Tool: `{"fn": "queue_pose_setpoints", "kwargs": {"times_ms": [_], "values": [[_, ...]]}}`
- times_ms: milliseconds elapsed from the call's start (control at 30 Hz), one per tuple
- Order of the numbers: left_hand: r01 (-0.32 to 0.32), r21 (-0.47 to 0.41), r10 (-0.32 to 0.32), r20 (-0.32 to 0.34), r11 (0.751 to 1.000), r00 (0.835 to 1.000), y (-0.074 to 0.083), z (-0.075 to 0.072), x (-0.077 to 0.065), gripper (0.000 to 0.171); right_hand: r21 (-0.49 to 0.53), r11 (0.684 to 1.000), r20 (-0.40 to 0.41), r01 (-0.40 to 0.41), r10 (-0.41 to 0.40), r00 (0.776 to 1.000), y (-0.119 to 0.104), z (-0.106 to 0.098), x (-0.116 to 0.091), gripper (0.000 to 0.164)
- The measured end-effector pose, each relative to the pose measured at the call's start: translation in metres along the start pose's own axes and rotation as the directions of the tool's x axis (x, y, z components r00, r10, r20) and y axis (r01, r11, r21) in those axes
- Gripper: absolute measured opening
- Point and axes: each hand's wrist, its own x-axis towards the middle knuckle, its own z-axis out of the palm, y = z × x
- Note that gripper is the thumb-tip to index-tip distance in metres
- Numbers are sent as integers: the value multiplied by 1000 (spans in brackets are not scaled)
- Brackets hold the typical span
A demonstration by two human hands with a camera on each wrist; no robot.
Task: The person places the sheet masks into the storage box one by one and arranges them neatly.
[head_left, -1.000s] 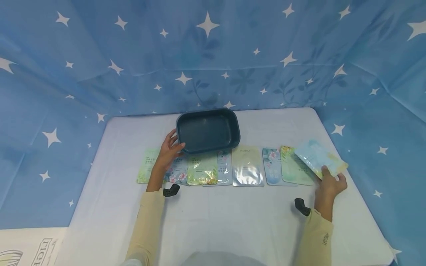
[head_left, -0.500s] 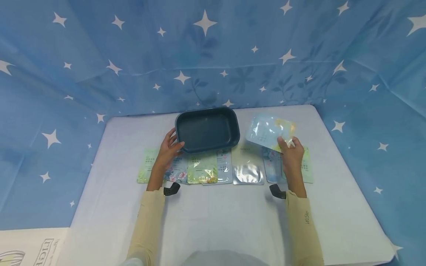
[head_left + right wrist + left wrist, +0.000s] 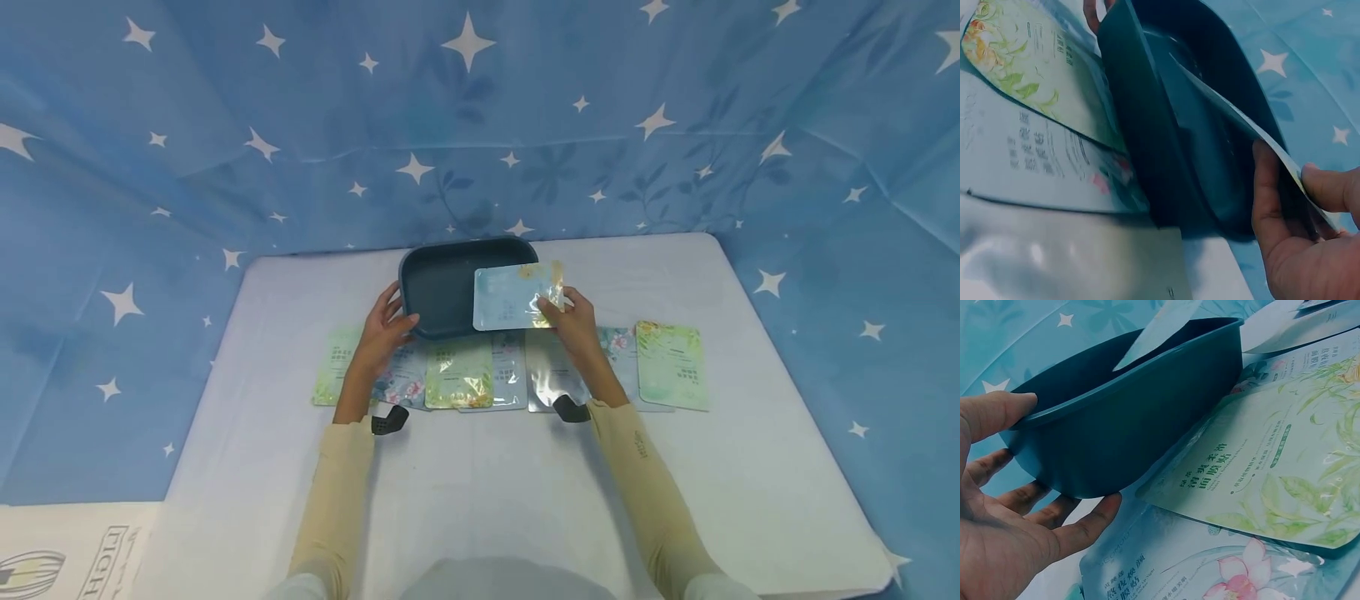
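Observation:
A dark teal plastic basin (image 3: 442,296) stands near the back of the table. My left hand (image 3: 381,333) grips its left end, the thumb over the rim and the fingers beneath the wall, as the left wrist view shows. Over the basin's right half, my right hand (image 3: 573,325) pinches a light blue face mask packet (image 3: 510,297) between thumb and fingers. In the right wrist view this packet (image 3: 1235,112) slants above the basin's open inside (image 3: 1204,125), one corner dipping below the rim.
A row of face mask packets lies in front of the basin: green ones (image 3: 459,375), a flowered blue one (image 3: 405,379), a silver-gold one (image 3: 551,367) partly under my right wrist, and another green one (image 3: 672,367) at the right. A starry blue curtain (image 3: 480,125) hangs behind the white table (image 3: 480,492).
My right hand has carried the light blue packet left from the table's right side to over the basin. My left hand has stayed on the basin's end.

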Motion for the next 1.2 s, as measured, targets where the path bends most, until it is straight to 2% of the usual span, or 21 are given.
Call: {"fn": "queue_pose_setpoints", "kwargs": {"times_ms": [200, 433, 600, 733, 800, 1000, 1100, 1200], "values": [[3, -1, -3, -14, 1000, 1000, -2, 1, 1, 74, -25, 1000, 42, 12, -11, 999, 0, 20, 16, 27], [-23, -7, 23, -20, 1000, 1000, -4, -1, 2, 73, -82, 995, 106, 53, -44, 993, -1, 41, 28, 35], [-12, -2, 12, -18, 1000, 1000, -5, -1, 3, 73, -173, 984, 58, 33, -23, 998, 2, 53, 34, 40], [-11, -2, 11, -23, 1000, 1000, -4, 0, 3, 73, -359, 932, -1, 52, -56, 998, 3, 63, 39, 47], [-15, -5, 15, -28, 1000, 1000, -4, 1, 3, 73, -451, 890, -15, 72, -88, 996, 2, 67, 41, 49], [-23, -9, 23, -27, 1000, 999, -4, 1, 4, 74, -615, 782, -22, 97, -140, 990, 5, 70, 43, 54], [-13, -13, 12, -31, 1000, 999, -5, 1, 4, 75, -643, 759, -12, 105, -148, 989, 7, 70, 42, 57], [-3, -16, 2, -40, 1000, 999, -5, 0, 4, 76, -628, 767, 1, 135, -172, 985, 7, 69, 40, 58]]}}
